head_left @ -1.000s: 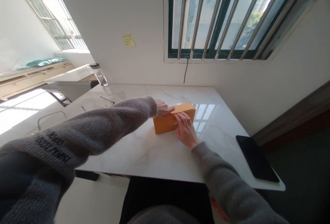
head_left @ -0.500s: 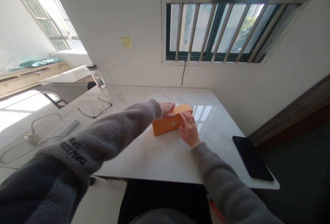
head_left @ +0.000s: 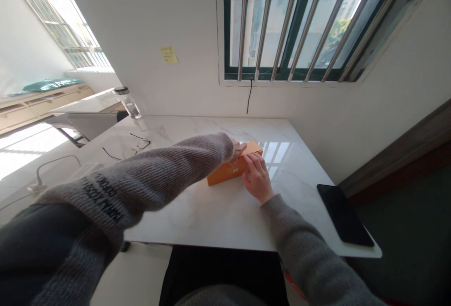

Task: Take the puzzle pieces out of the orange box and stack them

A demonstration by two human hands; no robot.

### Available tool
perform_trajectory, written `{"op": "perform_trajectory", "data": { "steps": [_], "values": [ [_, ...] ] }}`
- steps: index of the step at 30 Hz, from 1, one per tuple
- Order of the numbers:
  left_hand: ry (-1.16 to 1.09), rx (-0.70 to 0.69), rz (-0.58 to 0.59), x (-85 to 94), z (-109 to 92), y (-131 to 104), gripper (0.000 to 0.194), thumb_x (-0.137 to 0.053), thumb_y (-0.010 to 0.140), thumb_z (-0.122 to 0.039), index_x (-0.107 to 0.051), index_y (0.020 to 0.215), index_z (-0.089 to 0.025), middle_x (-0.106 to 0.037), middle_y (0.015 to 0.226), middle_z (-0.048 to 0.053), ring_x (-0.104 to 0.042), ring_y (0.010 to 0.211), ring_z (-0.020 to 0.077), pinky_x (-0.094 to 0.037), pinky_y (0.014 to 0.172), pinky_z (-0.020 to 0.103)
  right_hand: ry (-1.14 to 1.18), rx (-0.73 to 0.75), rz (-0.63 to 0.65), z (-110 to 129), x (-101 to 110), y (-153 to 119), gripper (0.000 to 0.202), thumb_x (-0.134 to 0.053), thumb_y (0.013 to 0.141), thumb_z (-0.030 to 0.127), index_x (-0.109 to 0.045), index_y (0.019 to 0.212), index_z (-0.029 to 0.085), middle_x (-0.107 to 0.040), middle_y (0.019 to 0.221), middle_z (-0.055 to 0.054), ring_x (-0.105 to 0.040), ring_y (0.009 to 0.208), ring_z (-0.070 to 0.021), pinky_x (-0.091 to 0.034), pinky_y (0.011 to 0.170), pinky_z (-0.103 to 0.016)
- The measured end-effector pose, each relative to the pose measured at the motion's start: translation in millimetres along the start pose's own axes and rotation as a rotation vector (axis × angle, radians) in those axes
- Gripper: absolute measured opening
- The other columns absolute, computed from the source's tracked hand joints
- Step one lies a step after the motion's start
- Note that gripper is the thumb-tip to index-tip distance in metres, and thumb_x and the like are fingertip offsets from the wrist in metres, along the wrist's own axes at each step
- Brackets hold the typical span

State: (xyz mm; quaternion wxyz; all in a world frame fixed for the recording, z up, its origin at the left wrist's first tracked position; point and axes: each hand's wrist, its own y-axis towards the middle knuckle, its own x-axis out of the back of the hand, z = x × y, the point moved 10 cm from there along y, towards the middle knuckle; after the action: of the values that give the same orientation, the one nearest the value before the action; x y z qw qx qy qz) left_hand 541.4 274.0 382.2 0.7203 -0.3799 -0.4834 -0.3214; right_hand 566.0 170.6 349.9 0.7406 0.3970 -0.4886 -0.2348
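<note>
An orange cardboard box (head_left: 222,173) with a small white label lies lengthwise on the white marble-look table (head_left: 197,216). My left hand (head_left: 238,150) reaches across its top from the left, fingers bent against the lid; the sleeve cuff hides part of this hand. At the box's right end, my right hand (head_left: 259,177) grips the upper front edge, fingertips on top and thumb low at the front. The lid looks closed. Between the hands only a short strip of the top shows.
Eyeglasses (head_left: 130,152) lie left on the table, near a clear bottle (head_left: 131,106) at the back corner. A black tablet (head_left: 344,215) rests along the right edge. A cable with a plug (head_left: 37,187) is at far left. Behind is a wall with a barred window (head_left: 292,33).
My left hand has slid to the right along the top of the box, closer to my right hand, and its fingers are more bent. My right hand has stayed nearly in place.
</note>
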Motion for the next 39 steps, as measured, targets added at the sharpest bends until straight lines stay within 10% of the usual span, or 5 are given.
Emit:
{"op": "perform_trajectory", "data": {
  "steps": [14, 24, 31, 39],
  "values": [
    [-0.053, 0.046, 0.040, 6.2, 8, 0, 0.056, -0.062, 0.080, -0.034, -0.047, 0.133, -0.019, -0.070, 0.103, 0.016, -0.066, 0.091, 0.0312, -0.045, 0.081, 0.040, -0.020, 0.000, 0.095, 0, -2, 7, 0.017, -0.053, 0.083, 0.011, -0.062, 0.094, 0.020, -0.056, 0.103, -0.010, -0.042, 0.124, -0.0302, -0.050, 0.101, -0.045],
    [-0.153, -0.046, -0.080, 6.2, 38, -13, 0.072, -0.052, 0.089, -0.047, -0.026, 0.153, -0.027, -0.073, 0.105, 0.011, -0.067, 0.091, 0.0284, -0.044, 0.081, 0.033, -0.105, -0.013, 0.045, -4, -5, 5, 0.049, -0.049, 0.085, 0.010, -0.052, 0.134, 0.019, -0.051, 0.119, -0.014, -0.046, 0.118, -0.0305, -0.048, 0.101, -0.050],
    [-0.322, -0.174, -0.188, 2.1, 40, -41, 0.039, -0.053, 0.085, -0.022, -0.061, 0.123, -0.023, -0.072, 0.113, 0.005, -0.067, 0.098, 0.0194, -0.047, 0.088, 0.027, -0.159, -0.033, 0.031, -1, -5, 4, 0.036, -0.051, 0.094, 0.024, -0.055, 0.129, 0.021, -0.055, 0.119, -0.013, -0.046, 0.118, -0.0308, -0.045, 0.102, -0.049],
    [-0.395, -0.167, -0.381, -27.9, 54, -89, 0.044, -0.048, 0.086, -0.016, -0.057, 0.129, -0.019, -0.061, 0.129, 0.011, -0.058, 0.117, 0.0226, -0.045, 0.102, 0.032, -0.201, -0.054, 0.036, -9, 1, 7, 0.042, -0.057, 0.093, 0.030, -0.051, 0.132, 0.016, -0.054, 0.125, -0.016, -0.046, 0.120, -0.0312, -0.040, 0.103, -0.049]
  ]
}}
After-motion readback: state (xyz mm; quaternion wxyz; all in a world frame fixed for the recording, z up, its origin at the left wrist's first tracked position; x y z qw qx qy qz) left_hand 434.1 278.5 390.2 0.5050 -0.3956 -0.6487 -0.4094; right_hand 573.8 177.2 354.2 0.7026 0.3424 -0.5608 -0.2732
